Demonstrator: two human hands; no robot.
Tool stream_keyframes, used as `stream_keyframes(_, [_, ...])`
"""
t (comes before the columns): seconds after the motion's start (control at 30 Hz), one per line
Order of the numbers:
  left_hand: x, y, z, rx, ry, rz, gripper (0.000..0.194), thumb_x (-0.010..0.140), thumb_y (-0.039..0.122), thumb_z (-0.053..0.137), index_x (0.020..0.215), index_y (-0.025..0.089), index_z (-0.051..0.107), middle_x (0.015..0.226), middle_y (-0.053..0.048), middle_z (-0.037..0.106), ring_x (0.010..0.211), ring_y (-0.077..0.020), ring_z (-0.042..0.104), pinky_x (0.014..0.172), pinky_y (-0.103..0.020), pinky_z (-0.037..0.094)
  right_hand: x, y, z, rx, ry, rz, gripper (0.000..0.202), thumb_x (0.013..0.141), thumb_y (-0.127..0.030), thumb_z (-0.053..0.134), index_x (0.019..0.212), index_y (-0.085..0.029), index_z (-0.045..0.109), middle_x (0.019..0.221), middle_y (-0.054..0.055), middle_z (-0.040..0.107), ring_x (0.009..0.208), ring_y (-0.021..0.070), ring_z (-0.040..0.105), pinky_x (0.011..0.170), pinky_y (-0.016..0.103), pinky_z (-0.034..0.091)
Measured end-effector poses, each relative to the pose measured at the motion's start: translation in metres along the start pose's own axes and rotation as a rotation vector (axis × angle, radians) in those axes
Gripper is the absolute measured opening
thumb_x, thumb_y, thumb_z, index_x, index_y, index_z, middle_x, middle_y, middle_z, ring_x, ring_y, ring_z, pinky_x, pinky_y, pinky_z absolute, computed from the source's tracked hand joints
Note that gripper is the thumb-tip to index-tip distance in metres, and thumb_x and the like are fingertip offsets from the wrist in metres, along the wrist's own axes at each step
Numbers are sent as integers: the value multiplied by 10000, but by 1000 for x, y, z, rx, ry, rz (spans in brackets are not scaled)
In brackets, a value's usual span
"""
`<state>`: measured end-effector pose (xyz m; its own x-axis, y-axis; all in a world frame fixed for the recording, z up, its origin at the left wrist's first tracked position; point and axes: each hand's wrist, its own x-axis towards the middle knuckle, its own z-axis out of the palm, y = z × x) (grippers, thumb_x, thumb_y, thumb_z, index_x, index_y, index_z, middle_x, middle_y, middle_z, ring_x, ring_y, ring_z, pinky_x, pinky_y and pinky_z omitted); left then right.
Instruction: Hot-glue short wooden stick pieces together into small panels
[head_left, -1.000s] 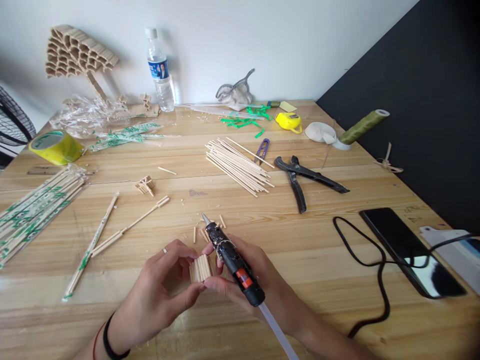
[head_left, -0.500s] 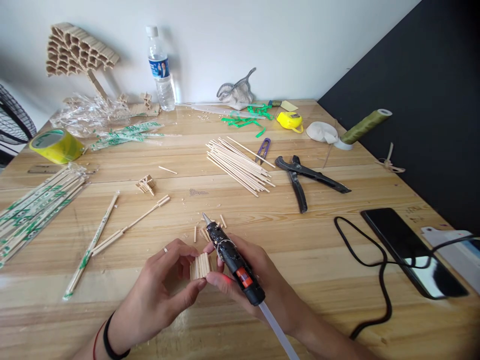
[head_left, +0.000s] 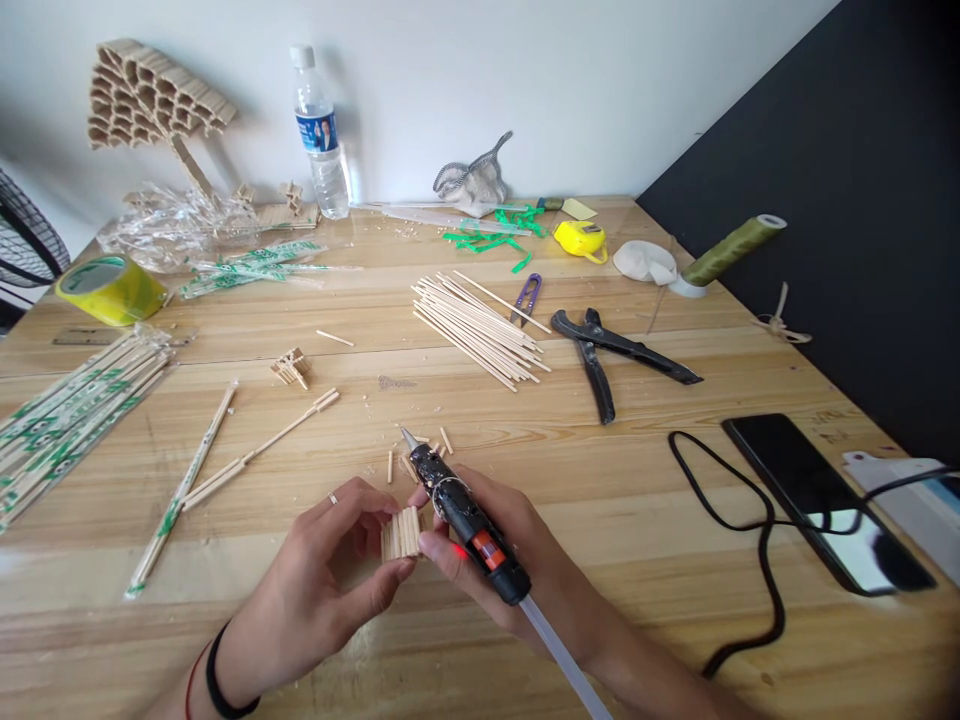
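Note:
A small block of short wooden sticks [head_left: 400,534], laid side by side, is pinched between the thumb and fingers of my left hand [head_left: 330,560]. My right hand [head_left: 517,545] grips a black hot glue gun [head_left: 457,500], whose metal nozzle points up and to the left. A clear glue stick [head_left: 566,660] runs out of its back end. My right thumb and fingertips touch the block's right edge. Beyond the nozzle, several short cut stick pieces [head_left: 390,466] lie on the table, partly hidden by the glue gun.
A pile of long wooden sticks [head_left: 480,335] lies mid-table, near black cutters [head_left: 600,350] and purple snips [head_left: 529,295]. At right are a phone [head_left: 810,500] and black cable [head_left: 769,560]. Wrapped chopsticks [head_left: 82,420] and yellow tape [head_left: 112,290] lie left. A water bottle [head_left: 322,150] stands behind.
My right thumb has shifted slightly up along the block's right edge. The glue gun has tilted and moved a little to the left. My left hand holds the block almost unmoved.

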<state>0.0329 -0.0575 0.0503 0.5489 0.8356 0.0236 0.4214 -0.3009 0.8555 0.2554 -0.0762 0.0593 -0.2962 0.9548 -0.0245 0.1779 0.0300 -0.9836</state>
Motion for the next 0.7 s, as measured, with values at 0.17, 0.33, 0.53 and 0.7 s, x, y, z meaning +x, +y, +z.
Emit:
stream_keyframes(0.17, [-1,-1,0,15,-7,-2,149,973,295,700,1101,255,634,844,22,663,727,-158,618,671,-262,510,0,-1,1,-18,9,-8,92,955,-273,640,942,-216,569,793,-12,577,697,150,546,642,267,464])
stream_keyframes(0.33, [-1,-1,1,5,-9,7,155,972,287,697,1109,249,634,836,18,660,713,-159,610,657,-260,500,0,0,1,-36,5,-11,90,965,-278,617,1005,-197,612,796,-19,554,690,149,514,665,279,445])
stream_keyframes(0.53, [0,-1,2,1,-46,-5,145,976,288,697,1099,250,632,832,19,657,718,-161,604,655,-261,480,-1,2,2,-76,0,-11,115,997,-292,587,1019,-186,626,784,-20,528,684,155,487,653,286,417])
stream_keyframes(0.7, [-2,-2,3,-4,-87,-6,136,994,293,677,1111,242,633,866,6,664,752,-165,610,687,-268,480,-1,4,3,-108,-4,-25,124,1016,-301,566,983,-193,617,800,-10,542,701,161,499,661,288,416])
